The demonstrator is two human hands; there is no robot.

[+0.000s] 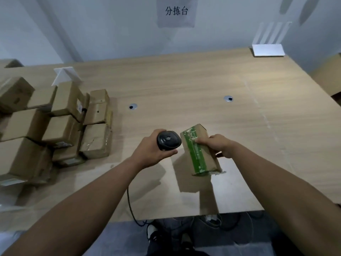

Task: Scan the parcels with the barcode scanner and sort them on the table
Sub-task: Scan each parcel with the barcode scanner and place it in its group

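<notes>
Our left hand (150, 150) grips the black barcode scanner (168, 140), just left of the green-taped cardboard parcel (200, 150), which our right hand (219, 145) holds lengthwise away from us.

A paper sign (176, 12) on the wall reads "分拣台".
</notes>
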